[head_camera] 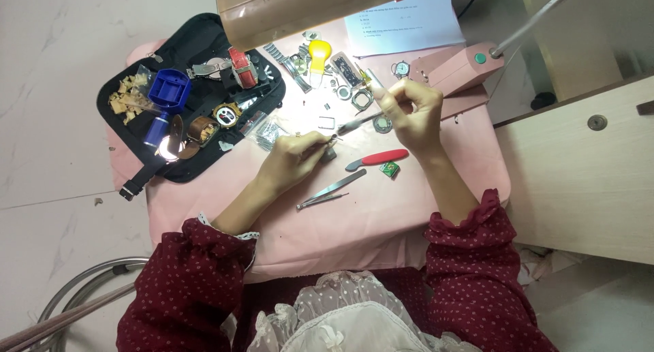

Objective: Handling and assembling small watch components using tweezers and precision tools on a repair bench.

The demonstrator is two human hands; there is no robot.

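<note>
Left hand (pixel 293 158) pinches a small metal part (pixel 332 141); right hand (pixel 407 110), at 2 o'clock, grips a slim tool (pixel 357 124).

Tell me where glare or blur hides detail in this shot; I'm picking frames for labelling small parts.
Head view: lamp light washes out the pink table left of the right hand; a bright glint sits on the black tool case; the part under the left hand is too small to identify; the edges look sharp.
</note>
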